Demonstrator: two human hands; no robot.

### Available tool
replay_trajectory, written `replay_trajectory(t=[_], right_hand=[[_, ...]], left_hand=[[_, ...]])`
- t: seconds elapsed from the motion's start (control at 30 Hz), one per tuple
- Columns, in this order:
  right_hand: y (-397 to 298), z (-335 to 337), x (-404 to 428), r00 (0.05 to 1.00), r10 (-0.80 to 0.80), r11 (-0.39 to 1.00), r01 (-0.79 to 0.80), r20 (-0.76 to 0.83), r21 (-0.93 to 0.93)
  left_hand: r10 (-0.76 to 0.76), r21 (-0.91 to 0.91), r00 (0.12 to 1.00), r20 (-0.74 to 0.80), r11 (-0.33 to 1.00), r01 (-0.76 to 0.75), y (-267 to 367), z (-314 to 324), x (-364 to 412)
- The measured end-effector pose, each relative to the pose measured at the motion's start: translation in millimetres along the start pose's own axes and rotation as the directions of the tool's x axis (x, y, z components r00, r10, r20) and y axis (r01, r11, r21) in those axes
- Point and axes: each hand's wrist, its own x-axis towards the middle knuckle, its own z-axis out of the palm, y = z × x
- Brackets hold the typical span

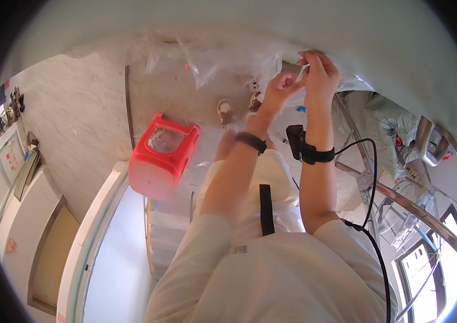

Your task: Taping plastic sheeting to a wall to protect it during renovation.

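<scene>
My right hand (322,78) is raised at the upper right, thumb and fingers pinched on clear plastic film (273,66). Beside it, slightly lower, my left hand (282,93) has curled fingers around a thin piece of the same film. A short whitish strip of the film runs between the two hands. The film hangs in wrinkled folds along the lower edge of a large pale surface (212,16) across the top of the view. A black band (250,142) circles my left wrist; on my right wrist a strap (319,155) carries a black device with a cable.
A red plastic stool (155,161) is on the floor to the left. At the right are a tubular metal frame (402,194) and a crumpled grey sheet (368,109). A small blue scrap (301,109) lies near my shoes (225,113).
</scene>
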Motion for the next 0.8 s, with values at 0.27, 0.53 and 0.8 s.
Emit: replay_trajectory(t=[0.27, 0.53, 0.8], right_hand=[[8, -11, 4, 0.996, -0.018, 0.968, 0.038, 0.084, -0.249], [19, -10, 3, 0.986, -0.109, 0.920, 0.148, 0.128, -0.362], [15, -8, -1, 0.978, -0.115, 0.906, 0.175, 0.175, -0.386]], left_hand=[[-0.104, -0.229, 0.983, -0.154, 0.971, 0.067, 66, 1, 22], [0.035, -0.002, 0.988, -0.147, 0.999, -0.035, 94, 23, 28], [0.218, 0.301, 0.949, -0.228, 0.943, -0.144, 102, 29, 25]])
